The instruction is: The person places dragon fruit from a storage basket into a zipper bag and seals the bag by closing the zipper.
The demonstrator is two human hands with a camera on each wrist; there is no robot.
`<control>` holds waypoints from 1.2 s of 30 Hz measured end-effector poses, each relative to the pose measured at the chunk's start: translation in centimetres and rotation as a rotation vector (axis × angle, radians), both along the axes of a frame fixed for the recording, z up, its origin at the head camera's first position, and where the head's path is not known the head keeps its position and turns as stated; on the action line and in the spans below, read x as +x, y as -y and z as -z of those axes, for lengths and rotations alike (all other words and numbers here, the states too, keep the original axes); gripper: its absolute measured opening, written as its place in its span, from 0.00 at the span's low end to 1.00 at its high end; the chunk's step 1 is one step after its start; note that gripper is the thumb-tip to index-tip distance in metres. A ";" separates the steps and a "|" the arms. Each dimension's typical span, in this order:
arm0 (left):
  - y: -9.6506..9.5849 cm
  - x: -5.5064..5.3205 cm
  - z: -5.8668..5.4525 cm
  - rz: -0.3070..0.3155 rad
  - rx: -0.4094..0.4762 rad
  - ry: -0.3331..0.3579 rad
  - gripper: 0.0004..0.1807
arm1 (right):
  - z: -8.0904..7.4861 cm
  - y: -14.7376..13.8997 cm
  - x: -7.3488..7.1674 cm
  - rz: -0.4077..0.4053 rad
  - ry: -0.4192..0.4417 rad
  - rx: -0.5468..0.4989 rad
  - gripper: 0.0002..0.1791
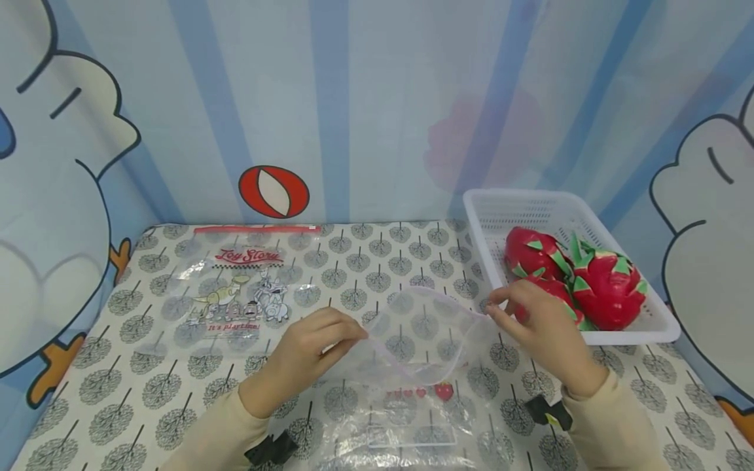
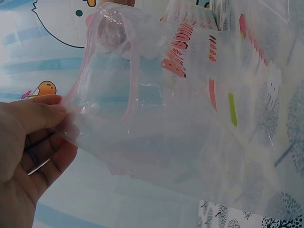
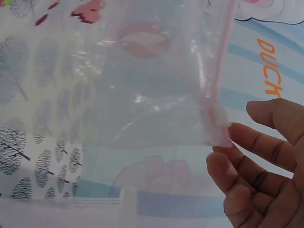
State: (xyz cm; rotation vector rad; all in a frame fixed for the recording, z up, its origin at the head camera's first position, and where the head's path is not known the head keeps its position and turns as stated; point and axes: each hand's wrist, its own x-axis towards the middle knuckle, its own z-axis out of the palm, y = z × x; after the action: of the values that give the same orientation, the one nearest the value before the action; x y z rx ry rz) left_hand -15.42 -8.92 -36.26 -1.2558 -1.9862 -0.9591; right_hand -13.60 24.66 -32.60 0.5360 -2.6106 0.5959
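A clear zip bag [image 1: 412, 418] with a pale pink zip edge stands with its mouth spread wide between my hands. My left hand [image 1: 303, 350] pinches the left end of the mouth between thumb and fingers. At the opposite end, the fingertips of my right hand [image 1: 544, 330] touch the corner beside the zip's slider [image 3: 222, 116]. In the right wrist view the right thumb [image 3: 261, 111] is apart from the bag. Red lettering [image 2: 178, 52] and small strawberry pictures are printed on the bag.
Behind my right hand, a white plastic basket [image 1: 480, 239] holds several red dragon fruits [image 1: 609, 291] with green tips. Another clear bag [image 1: 177, 288], with a red zip and cartoon print, lies flat at left. A tree-patterned cloth covers the table; a printed curtain [image 1: 389, 111] hangs behind.
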 end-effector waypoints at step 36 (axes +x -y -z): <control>-0.5 1.4 -1.2 0.031 0.056 0.005 0.04 | -0.8 8.2 -2.2 -0.335 0.588 0.767 0.26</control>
State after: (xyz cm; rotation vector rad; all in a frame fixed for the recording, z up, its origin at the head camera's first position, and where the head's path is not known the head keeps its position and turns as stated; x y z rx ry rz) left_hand -14.00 -8.45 -35.11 -1.2584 -1.9357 -1.0267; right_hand -15.82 16.48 -31.83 1.1925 -3.3067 -0.2533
